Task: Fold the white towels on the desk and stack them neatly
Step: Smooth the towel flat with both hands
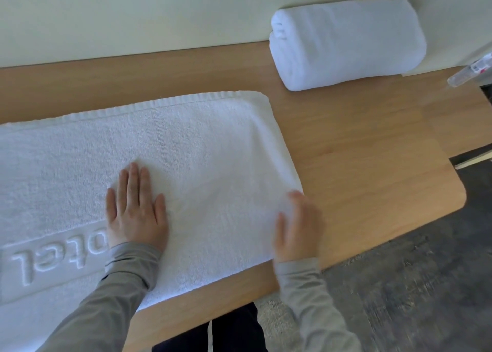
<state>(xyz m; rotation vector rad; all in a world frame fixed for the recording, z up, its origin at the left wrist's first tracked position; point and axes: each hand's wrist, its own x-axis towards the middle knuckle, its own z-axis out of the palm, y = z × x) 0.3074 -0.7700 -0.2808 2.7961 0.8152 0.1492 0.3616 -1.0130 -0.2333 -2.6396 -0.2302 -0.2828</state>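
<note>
A large white towel [202, 149] with raised lettering lies spread flat over the left and middle of the wooden desk [359, 144]. My left hand [135, 208] presses flat on it, fingers together and stretched out, near the lettering. My right hand [298, 226] is at the towel's near right corner, fingers curled around the edge of the cloth; it is blurred. A second white towel [346, 43], folded into a thick bundle, rests at the back right of the desk against the wall.
A pale wall [133, 19] runs along the back of the desk. A clear plastic item with a red label [471, 72] lies at the far right edge. The desk's rounded right corner [458, 192] ends over dark grey floor [412, 285].
</note>
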